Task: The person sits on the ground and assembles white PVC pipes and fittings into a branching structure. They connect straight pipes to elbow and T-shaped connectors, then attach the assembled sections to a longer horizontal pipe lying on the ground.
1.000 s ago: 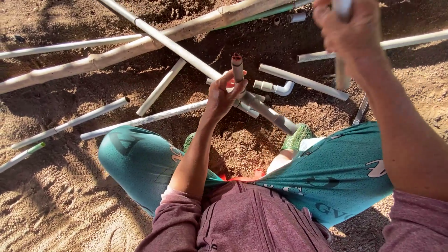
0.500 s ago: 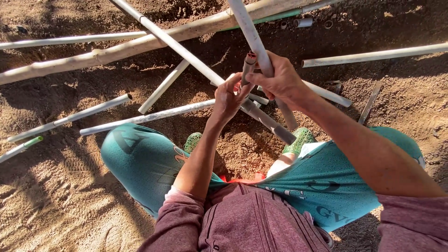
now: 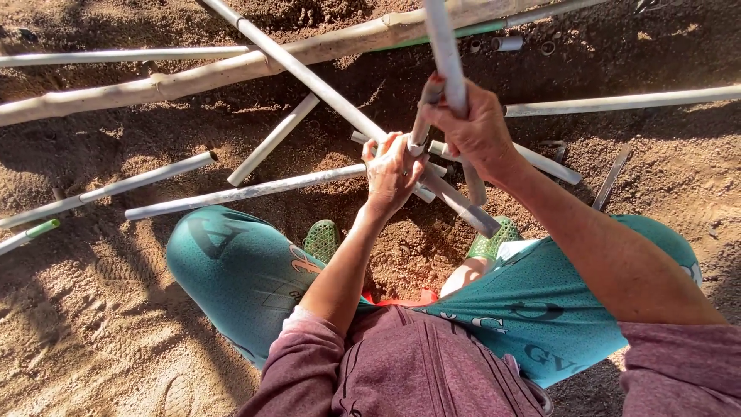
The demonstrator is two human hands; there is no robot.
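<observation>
The right hand (image 3: 475, 131) had come down with its grey pipe (image 3: 444, 54) to meet the left hand (image 3: 390, 170). Right fingers gripped that pipe; left fingers closed on the short fitting (image 3: 421, 127) beside it.

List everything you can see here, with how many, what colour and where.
pipes: about ten, grey-white, strewn over the soil; one crosses diagonally under the hands
held pipe: one, white, in the right hand, running up out of frame
fitting: one, grey, short, in the left hand
pole: one, tan wood, across the top
pipe offcuts: a few, grey, top right
soil: sandy brown, all around
shoes: two, green, between the knees
left hand: on the fitting
right hand: gripping the held pipe
</observation>
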